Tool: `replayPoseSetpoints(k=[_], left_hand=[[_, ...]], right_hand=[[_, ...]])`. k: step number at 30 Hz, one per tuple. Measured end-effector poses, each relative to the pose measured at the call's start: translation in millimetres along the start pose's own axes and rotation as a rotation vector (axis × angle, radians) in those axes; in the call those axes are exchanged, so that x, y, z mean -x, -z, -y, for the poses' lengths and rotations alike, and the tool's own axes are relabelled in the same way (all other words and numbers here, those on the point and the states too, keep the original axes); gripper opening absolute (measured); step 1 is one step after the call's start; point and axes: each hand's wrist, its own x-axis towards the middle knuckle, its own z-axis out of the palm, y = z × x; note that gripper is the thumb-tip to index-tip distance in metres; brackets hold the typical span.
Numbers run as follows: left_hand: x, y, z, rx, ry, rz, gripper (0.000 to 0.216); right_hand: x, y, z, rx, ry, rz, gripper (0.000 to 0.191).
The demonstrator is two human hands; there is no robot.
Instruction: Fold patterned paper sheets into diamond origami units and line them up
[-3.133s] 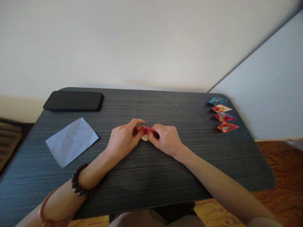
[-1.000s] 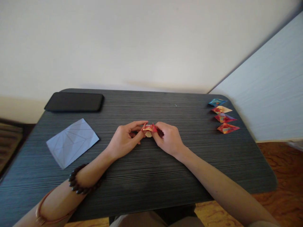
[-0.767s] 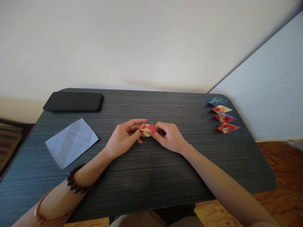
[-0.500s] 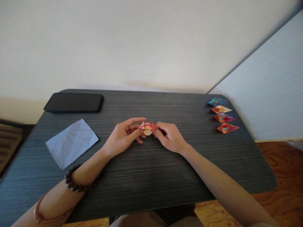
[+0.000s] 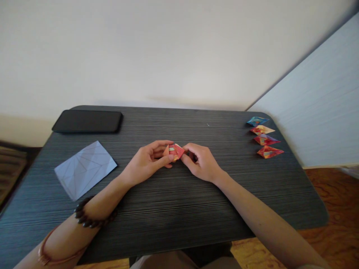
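Note:
A small red and orange folded paper piece (image 5: 176, 151) is held between my two hands, over the middle of the dark table (image 5: 179, 209). My left hand (image 5: 150, 158) grips its left end, with the thumb in front and the fingers behind. On the other side, my right hand (image 5: 200, 160) pinches the pointed right end between thumb and forefinger. Both hands are closed on the paper, and my fingers hide parts of its edges.
Several finished-looking folded paper pieces, among them a blue one (image 5: 257, 121) and a red one (image 5: 269, 151), form a column at the right. A creased pale sheet (image 5: 85, 170) lies at the left, below a black phone-like slab (image 5: 87, 121). A wall (image 5: 179, 52) stands behind the table.
The folded paper has turned in my fingers: its upright points and pale underside gave way to a flatter red and orange face. Both hands stayed nearly in place.

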Motion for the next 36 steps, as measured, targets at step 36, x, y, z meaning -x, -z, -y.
replayPoseSetpoints(k=[36], left_hand=[[6.8, -3.4, -1.2, -0.362, -0.126, -0.209, 0.025]], right_hand=[[0.7, -5.7, 2.1, 0.081, 0.055, -0.021, 0.021]])
